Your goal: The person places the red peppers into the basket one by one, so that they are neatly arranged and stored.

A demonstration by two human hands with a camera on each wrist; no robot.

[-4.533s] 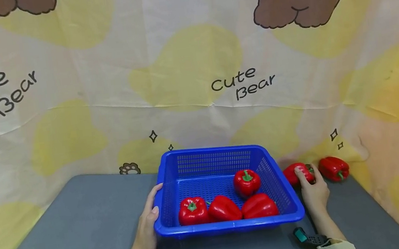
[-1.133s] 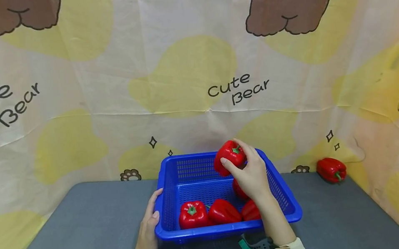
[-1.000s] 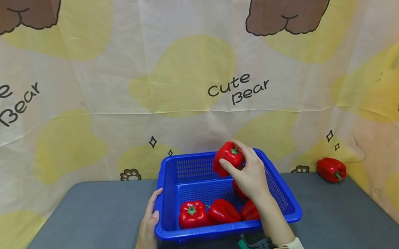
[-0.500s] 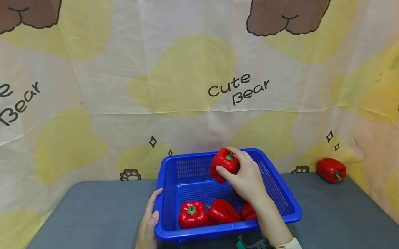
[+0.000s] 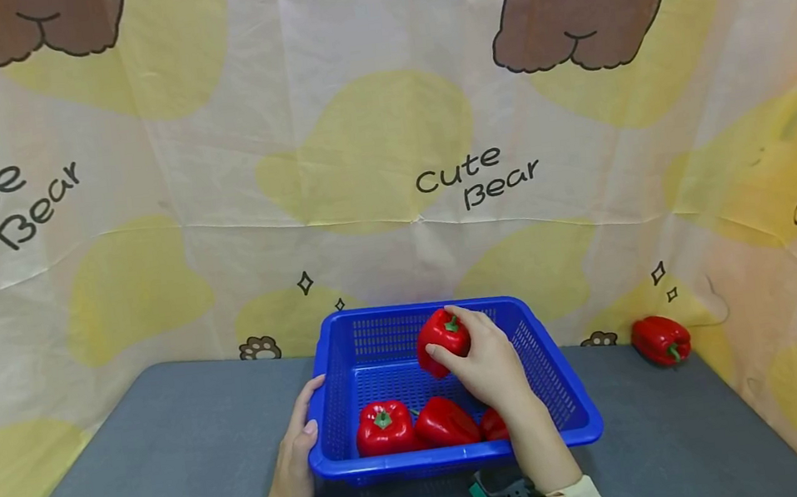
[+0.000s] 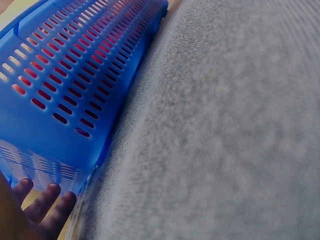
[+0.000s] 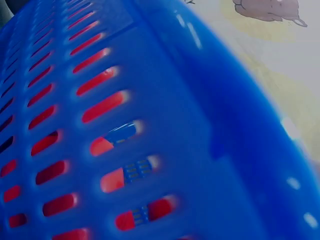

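My right hand [image 5: 487,363] pinches a red bell pepper [image 5: 438,346] between thumb and fingers, inside the outline of the blue plastic basket [image 5: 426,458] in the head view. In the basket's front part lie a bell pepper with its green stem up [image 5: 384,428], one on its side [image 5: 446,421] and another [image 5: 493,426] partly covered by my right wrist. My left hand [image 5: 295,455] grips the basket's left rim; the left wrist view shows its fingers [image 6: 59,210] against the slotted wall. The right wrist view is filled by the basket's slotted wall [image 7: 165,100], red showing through.
One more red bell pepper [image 5: 662,340] lies on the grey tabletop [image 5: 170,463] at the right, near the back edge. A patterned cloth [image 5: 357,161] with bear drawings hangs right behind the table.
My right hand took a bell pepper from the table right of the basket and carried it left over the basket, lately lowering it further left. The left hand stays on the rim.
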